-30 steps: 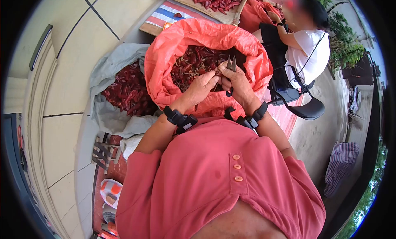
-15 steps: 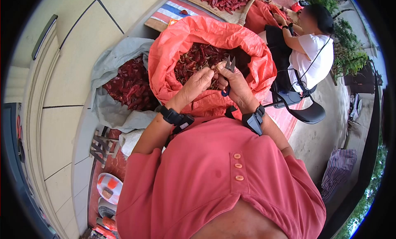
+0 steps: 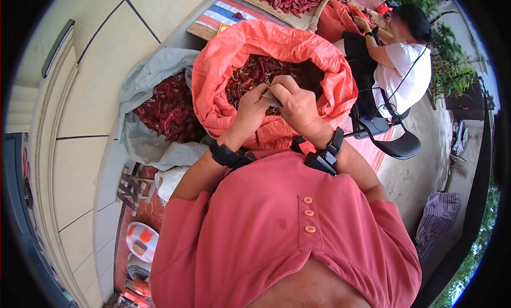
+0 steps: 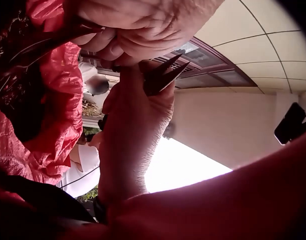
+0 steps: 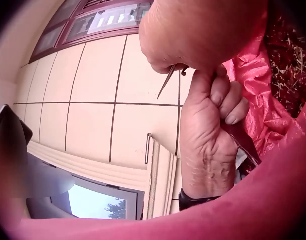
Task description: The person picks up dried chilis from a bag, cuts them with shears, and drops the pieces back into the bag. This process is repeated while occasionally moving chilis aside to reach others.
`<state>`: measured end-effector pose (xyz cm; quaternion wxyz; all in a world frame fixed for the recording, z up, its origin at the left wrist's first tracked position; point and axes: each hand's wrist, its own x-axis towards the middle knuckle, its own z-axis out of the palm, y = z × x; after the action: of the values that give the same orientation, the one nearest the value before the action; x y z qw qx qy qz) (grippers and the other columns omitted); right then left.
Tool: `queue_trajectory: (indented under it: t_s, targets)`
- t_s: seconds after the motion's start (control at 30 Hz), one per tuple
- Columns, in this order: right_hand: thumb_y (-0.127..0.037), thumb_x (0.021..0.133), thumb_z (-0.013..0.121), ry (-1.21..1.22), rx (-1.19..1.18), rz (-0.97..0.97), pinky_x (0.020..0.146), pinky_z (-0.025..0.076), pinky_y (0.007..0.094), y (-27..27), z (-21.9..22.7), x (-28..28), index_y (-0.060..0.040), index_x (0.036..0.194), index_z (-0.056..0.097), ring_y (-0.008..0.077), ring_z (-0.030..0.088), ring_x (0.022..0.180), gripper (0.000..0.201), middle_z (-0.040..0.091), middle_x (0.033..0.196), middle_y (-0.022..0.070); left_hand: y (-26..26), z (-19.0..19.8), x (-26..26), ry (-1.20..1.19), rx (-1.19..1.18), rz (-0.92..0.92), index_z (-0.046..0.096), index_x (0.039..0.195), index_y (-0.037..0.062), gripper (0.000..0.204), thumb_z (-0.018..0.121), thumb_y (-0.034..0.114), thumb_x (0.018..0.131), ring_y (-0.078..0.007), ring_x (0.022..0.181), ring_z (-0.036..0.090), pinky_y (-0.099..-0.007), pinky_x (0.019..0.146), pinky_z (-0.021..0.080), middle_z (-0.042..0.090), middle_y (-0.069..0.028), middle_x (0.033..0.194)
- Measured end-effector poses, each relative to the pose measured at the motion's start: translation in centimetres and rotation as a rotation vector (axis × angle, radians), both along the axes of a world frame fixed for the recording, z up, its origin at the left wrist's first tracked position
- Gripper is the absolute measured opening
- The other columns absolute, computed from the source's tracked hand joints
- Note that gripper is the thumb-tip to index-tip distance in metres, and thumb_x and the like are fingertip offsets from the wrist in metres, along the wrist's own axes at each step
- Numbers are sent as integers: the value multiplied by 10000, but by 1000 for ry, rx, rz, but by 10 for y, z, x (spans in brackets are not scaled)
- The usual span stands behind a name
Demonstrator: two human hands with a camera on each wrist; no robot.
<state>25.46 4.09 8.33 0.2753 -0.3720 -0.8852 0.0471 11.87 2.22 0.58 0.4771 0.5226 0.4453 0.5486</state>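
While your fingers curl together over the mouth of the orange sack (image 3: 223,58), your right hand (image 3: 299,108) grips the snips (image 3: 271,99), of which the head view shows only a grey sliver between your two hands. Your left hand (image 3: 250,112) has its fingertips bent in against that sliver; its fingers are curled and pressed close, and the head view does not show what they pinch. Both hands touch each other, just above the dried red chillies (image 3: 255,71) that fill the sack.

From the left wrist view you see what the head view hides: the snips' dark pointed blades (image 4: 163,75) stick out from your right hand (image 4: 135,130), slightly parted at the tips. The right wrist view shows the thin points (image 5: 168,82) emerging beneath your right hand (image 5: 203,35), and your left hand (image 5: 210,135) closed round a dark red chilli (image 5: 243,142) that runs down past its heel.

Outward, the sack's rolled rim rings your hands closely on the left, far and right sides; the near side meets your pink shirt (image 3: 277,228). To the left lies a grey sack (image 3: 143,84) of chillies, touching the orange one. Beyond on the right a second person (image 3: 399,63) sits on a chair, well apart. Pale paving (image 3: 96,68) lies open to the left.
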Motion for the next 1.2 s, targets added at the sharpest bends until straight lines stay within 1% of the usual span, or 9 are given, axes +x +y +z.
queue_trajectory:
  t_s: [0.1,0.2,0.23,0.47,0.57,0.73,0.97,1.1,1.2]
  targets:
    - [-46,843,608,70,60,50,468,462,320,10,-3,4,-76,890,556,208,601,581,77,590,849,47,1,26,-6,270,-5,77,557,830,3,199,542,193,887,-379,648,585,-436,564,426,578,-213,716]
    - [-72,907,582,910,-1021,-115,421,387,265,4,-5,6,-68,901,566,109,489,481,17,543,723,1,0,47,-11,443,-33,46,542,783,5,231,545,214,881,-410,661,577,-460,560,426,563,-227,693]
    - [-101,945,559,1026,-1108,-150,420,323,217,1,-4,3,-59,916,572,43,374,457,52,479,651,-38,2,46,-13,466,-18,30,535,768,6,242,546,220,879,-407,651,578,-462,556,426,559,-224,678]
    - [-123,957,530,1262,-1296,-131,434,328,216,-4,-21,7,-70,921,567,45,357,458,74,483,653,-29,2,45,-5,733,123,88,518,740,25,246,554,223,882,-374,622,593,-462,540,440,564,-198,662]
    - [-142,960,531,1808,-1956,-107,431,329,211,4,-50,15,-88,914,560,41,355,466,76,501,684,-30,3,37,-1,601,33,9,553,796,22,256,552,256,899,-339,610,585,-423,558,449,553,-195,652]
    - [-159,944,572,1553,-1484,-230,438,329,203,0,-35,12,-115,880,551,43,371,482,81,491,673,-40,-1,29,1,142,-173,-109,567,942,4,335,533,337,952,-177,684,550,-330,640,446,564,-121,731]
    - [-127,932,593,1125,-857,-346,449,330,190,-10,-16,-7,-72,930,583,21,391,509,57,504,669,-47,6,39,4,85,-82,-69,540,903,4,249,535,248,949,-112,635,448,-295,581,395,496,-44,694]
    - [-143,946,575,1066,-830,-236,453,304,179,-17,-6,-6,-76,922,567,15,375,511,72,461,654,-59,4,48,-8,139,-80,-196,532,844,2,200,518,184,927,-85,591,396,-285,535,358,432,-19,633]
    - [-177,961,550,1068,-1073,-255,450,290,183,-21,7,-2,-87,910,554,23,354,496,104,467,654,-50,2,50,-20,254,-8,-221,524,813,5,197,505,168,921,-74,567,372,-272,515,341,411,-2,617]
